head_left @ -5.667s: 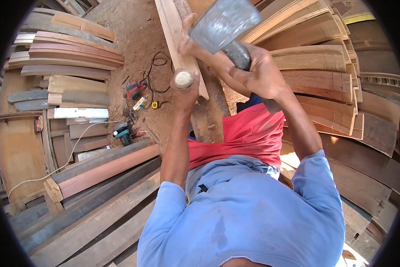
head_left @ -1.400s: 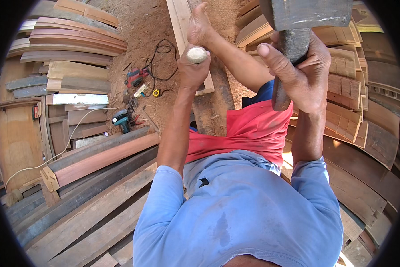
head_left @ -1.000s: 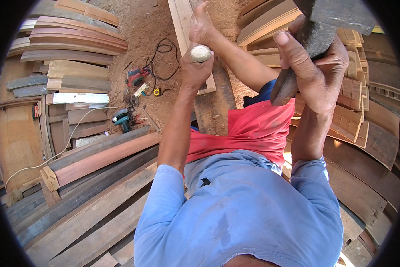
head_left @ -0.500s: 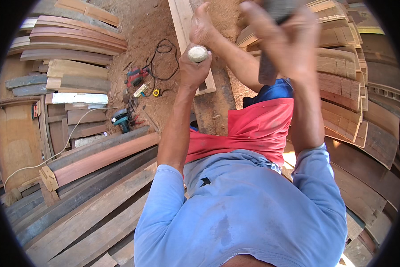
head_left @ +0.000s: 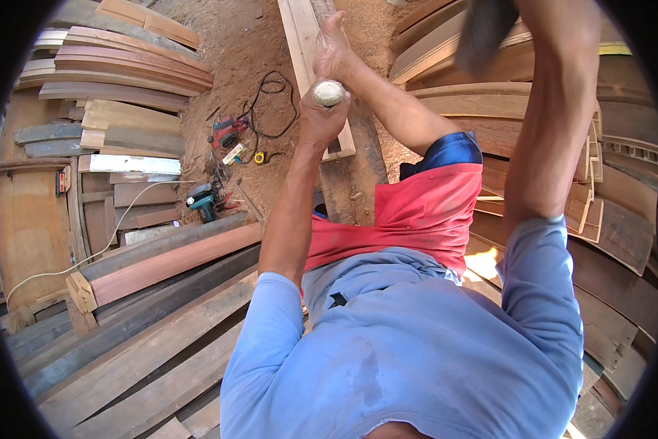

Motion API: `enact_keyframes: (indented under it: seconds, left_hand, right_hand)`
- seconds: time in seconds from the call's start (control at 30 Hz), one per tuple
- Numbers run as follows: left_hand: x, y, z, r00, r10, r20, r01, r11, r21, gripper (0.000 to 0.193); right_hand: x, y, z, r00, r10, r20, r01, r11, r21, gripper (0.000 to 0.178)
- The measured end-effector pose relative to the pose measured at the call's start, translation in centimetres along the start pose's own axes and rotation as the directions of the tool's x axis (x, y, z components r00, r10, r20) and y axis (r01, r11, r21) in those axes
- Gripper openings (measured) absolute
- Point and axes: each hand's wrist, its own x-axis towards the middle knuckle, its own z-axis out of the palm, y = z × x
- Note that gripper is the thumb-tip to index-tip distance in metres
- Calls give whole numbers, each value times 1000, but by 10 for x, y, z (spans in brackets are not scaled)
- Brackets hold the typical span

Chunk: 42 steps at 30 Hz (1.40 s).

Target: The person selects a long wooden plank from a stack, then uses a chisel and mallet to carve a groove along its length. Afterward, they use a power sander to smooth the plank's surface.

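My left hand (head_left: pixel 323 121) is wrapped round an upright chisel (head_left: pixel 328 93). Only the pale, round butt of its handle shows; the blade is hidden below my fist. Under this hand lies a pale wooden beam (head_left: pixel 297 36) with a dark slot near its close end. My bare foot (head_left: pixel 332 47) rests by the beam. Raised at the upper right, my right hand (head_left: pixel 559 13) is mostly cut off by the picture's top edge. Beside it hangs a dark, blurred wooden mallet (head_left: pixel 486 33), apart from the chisel.
On the sawdust floor to the left lie a red power tool (head_left: pixel 228 132) with a black cord, a yellow tape measure (head_left: pixel 259 157) and a teal power tool (head_left: pixel 203 202). Stacked boards (head_left: pixel 128 62) line the left, with more planks (head_left: pixel 490 110) on the right.
My right arm has swung up and to the right, lifting the mallet away from the chisel. My left hand has stayed nearly in place, still round the chisel.
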Motion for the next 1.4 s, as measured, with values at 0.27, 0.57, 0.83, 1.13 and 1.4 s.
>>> enact_keyframes:
  seconds: [0.27,0.57,0.83,1.13,1.4]
  left_hand:
    - [-8,-2,-5,996,-71,-48,76,991,109,15]
    - [-27,-3,-5,997,12,-75,-3,994,107,20]
    - [-4,13,-12,997,23,-70,-19,998,64,19]
    - [-6,0,-10,999,3,-52,1,997,79,18]
    - [-11,-2,-10,999,-16,-44,20,996,90,19]
  right_hand:
    - [-125,68,89,552,112,826,194,946,-259,24]
    - [-114,33,23,721,335,607,-503,855,127,24]
    - [-109,25,-7,868,333,367,-465,806,368,15]
    - [-110,20,-15,854,422,304,-510,791,338,15]
    - [-111,24,-20,869,397,297,-485,802,349,15]
